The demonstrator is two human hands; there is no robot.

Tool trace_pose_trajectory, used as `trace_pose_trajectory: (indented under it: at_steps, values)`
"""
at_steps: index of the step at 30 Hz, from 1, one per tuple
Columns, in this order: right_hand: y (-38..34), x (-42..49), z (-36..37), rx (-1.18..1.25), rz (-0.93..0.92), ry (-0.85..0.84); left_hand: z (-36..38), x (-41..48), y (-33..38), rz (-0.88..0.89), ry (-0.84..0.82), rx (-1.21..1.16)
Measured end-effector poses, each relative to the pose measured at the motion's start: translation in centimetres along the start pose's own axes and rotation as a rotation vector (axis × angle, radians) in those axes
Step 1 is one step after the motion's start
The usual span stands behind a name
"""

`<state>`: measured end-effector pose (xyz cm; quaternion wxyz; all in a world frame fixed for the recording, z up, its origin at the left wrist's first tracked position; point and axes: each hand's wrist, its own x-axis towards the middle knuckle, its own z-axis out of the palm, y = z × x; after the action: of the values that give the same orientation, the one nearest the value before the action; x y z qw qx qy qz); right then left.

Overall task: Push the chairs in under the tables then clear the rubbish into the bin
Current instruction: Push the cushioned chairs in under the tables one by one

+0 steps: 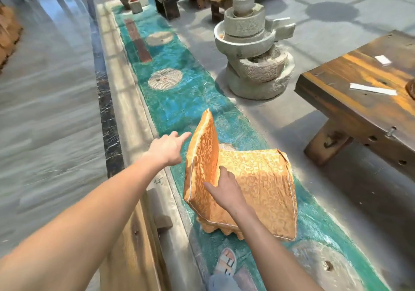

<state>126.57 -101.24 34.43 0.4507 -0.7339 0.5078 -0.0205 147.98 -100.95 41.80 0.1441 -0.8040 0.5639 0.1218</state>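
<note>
1. The chair-pushing step is in hand: a legless floor chair (pixel 244 182) covered in gold patterned fabric sits on the teal strip of floor (pixel 179 102), near and left of the wooden bench (pixel 350 102), not yet under it.
2. The right hand (pixel 224 189) lies on the chair where the backrest meets the seat, fingers loosely spread and pressing, not closed around anything.
3. The left hand (pixel 167 148) is open, fingers extended, just beside the upright backrest; it holds nothing, and I cannot tell whether the fingertips touch the fabric.
4. Rubbish waits on the bench: a long white paper strip (pixel 372 89) and a smaller white slip (pixel 382 59) farther back. No bin is in view.
5. My judgement: the next move calls for a firm hold on the backrest and seat, then sliding the chair right toward the bench's open underside, clear of its slanted leg (pixel 325 142).
</note>
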Motion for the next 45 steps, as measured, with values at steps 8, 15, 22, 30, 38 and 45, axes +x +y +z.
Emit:
trace_pose_trajectory:
  at_steps: [8, 15, 22, 30, 38, 45]
  values:
    - [-2.7, 4.8, 1.5, 0.052, 0.083, -0.057, -1.7, 4.3, -1.5, 0.082, -0.046, 0.103]
    - [-2.6, 6.9, 3.7, 0.115, 0.118, -0.055, -1.3, 7.9, -1.4, 0.158, -0.054, 0.213]
    - [-1.6, 10.1, 6.3, 0.187, 0.199, 0.017, 0.6, 14.3, 0.1, 0.361, -0.031, 0.349]
    - [-1.7, 15.7, 7.4, 0.400, 0.464, 0.135, 2.7, 25.2, 2.6, 0.844, -0.131, 0.830]
    - [-5.4, 18.7, 11.5, 0.659, 0.683, 0.277, 6.6, 33.2, 1.1, 1.327, -0.184, 1.134]
    - [-9.6, 19.3, 15.6, 0.038, 0.965, 0.201, 7.6, 35.2, -2.0, 1.586, -0.079, 0.980]
